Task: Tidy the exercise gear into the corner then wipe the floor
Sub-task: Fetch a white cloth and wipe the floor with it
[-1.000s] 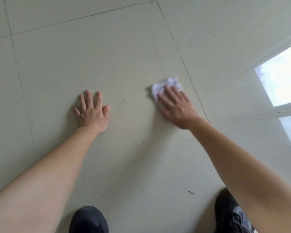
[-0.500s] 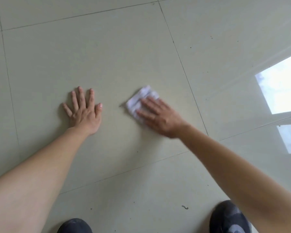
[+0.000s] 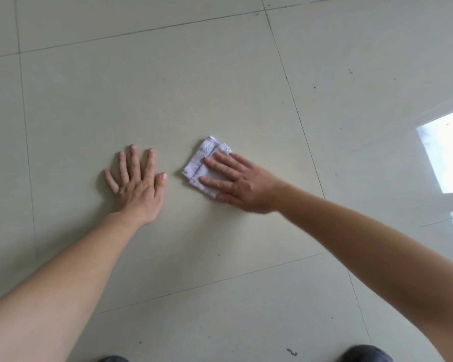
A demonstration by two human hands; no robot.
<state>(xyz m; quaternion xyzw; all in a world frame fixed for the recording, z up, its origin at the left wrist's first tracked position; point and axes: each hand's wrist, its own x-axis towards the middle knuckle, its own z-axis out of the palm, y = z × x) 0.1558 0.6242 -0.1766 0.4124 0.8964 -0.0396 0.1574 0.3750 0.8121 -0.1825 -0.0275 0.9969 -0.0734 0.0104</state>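
The floor (image 3: 194, 74) is made of large pale tiles, grey-green and glossy. Thin dark grout lines (image 3: 293, 100) cross it at a slant. On the right, a bright reflection (image 3: 447, 152) of a window shines on the tiles. Small dark specks (image 3: 314, 87) lie here and there, and a curled dark scrap (image 3: 292, 351) lies near the bottom edge.

No text, label, brand, number or sign can be read. The folded white cloth (image 3: 205, 152), just toward 10 o'clock from the middle of the view, carries rows of faint greyish marks along its folds. They are too small and blurred to tell whether they are letters or only a pattern.
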